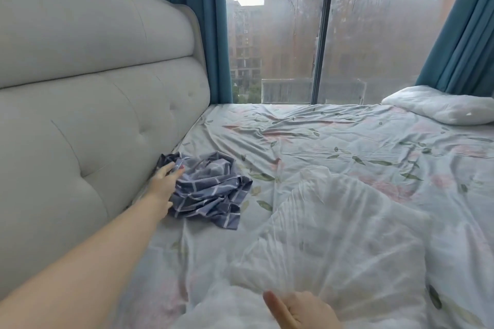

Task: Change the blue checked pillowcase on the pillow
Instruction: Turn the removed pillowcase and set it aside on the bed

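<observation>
Pillowcase (pixel 211 187), crumpled by the headboard (pixel 93 115), touches the nearer left hand (pixel 165 181), grip straight-fingered, unclamped; right hand (pixel 302 310) on the pillow (pixel 334 235), grip unclear.

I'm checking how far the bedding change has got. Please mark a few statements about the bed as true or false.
1. The checked pillowcase lies crumpled on the bed next to the headboard. True.
2. The left hand touches the pillowcase. True.
3. The pillowcase covers the pillow by the right hand. False: that near pillow is plain white, with no checked cover on it.
4. The curtains are drawn shut across the window. False: they hang at the sides, and the buildings outside show through the glass.
5. A far pillow, also white, lies at the window end of the bed. True.
</observation>
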`<state>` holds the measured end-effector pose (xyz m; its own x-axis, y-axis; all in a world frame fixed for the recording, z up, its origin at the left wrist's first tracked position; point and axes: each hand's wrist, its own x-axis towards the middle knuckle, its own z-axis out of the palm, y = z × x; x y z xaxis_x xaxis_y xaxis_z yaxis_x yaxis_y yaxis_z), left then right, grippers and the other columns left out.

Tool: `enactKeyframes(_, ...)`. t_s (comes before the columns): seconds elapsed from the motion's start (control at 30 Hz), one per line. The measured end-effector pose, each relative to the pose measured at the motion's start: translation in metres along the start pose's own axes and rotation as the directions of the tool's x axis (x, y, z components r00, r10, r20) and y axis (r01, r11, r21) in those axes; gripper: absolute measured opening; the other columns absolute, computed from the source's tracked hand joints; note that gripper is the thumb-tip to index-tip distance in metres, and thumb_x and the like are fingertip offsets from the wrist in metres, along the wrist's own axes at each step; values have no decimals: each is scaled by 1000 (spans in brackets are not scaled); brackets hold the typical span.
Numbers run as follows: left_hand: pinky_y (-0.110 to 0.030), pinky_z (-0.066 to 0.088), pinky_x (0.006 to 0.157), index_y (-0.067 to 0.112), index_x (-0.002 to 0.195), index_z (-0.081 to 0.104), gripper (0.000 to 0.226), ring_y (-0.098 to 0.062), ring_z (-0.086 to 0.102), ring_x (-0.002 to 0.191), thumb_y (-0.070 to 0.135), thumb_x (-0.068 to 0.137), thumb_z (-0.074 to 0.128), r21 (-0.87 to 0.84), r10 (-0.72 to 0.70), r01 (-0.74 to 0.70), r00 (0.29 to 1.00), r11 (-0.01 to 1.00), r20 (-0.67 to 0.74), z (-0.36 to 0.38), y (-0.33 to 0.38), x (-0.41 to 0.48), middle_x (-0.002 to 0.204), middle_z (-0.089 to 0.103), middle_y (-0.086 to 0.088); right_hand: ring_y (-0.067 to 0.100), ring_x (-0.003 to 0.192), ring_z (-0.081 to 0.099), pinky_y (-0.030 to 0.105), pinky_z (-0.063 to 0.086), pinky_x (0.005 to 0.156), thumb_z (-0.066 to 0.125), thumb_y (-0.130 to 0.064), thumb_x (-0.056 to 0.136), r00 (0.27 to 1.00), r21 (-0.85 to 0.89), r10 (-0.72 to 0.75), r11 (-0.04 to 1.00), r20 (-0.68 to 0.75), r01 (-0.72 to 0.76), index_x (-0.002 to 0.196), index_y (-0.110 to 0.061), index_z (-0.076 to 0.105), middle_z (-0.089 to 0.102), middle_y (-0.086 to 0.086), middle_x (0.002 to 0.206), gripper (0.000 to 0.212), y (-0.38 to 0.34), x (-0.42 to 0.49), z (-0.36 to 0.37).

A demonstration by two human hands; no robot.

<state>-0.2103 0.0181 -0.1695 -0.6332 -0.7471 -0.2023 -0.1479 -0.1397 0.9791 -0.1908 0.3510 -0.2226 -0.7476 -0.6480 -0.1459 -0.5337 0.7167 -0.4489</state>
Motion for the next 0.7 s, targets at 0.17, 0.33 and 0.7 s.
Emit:
enactKeyframes(0.17, -29, 40, 70, 17, 109, 63, 13, -17, 61, 87, 19, 99, 56, 198, 20, -29, 999, 980, 47, -26, -50, -70, 117, 68, -9, 16, 70, 47, 34, 39, 69, -20, -84, 55, 991, 45, -58, 997, -121, 64, 59, -44, 49, 43, 1, 61, 80, -9, -25, 10)
enactKeyframes(0.33, -33, 49, 82, 19, 109, 62, 13, -16, 69, 93, 24, 100, 54, 351, -37, -34, 980, 936, 196, -41, -74, -164, 104, 72, 1, 22, 78, 56, 37, 40, 70, 4, -70, 88, 972, 87, -23, 995, -234, 44, 59, -16, 36, 48, -1, 63, 69, -5, -37, 18)
enactKeyframes(0.7, -22, 43, 70, 22, 106, 63, 16, -9, 69, 84, 31, 101, 51, 372, 69, -101, 993, 923, 100, -123, -99, -276, 102, 70, 2, 11, 56, 41, 32, 30, 52, 51, -42, 97, 825, 175, -287, 893, -488, 414, 57, -26, 32, 38, -8, 54, 47, -66, -70, 44)
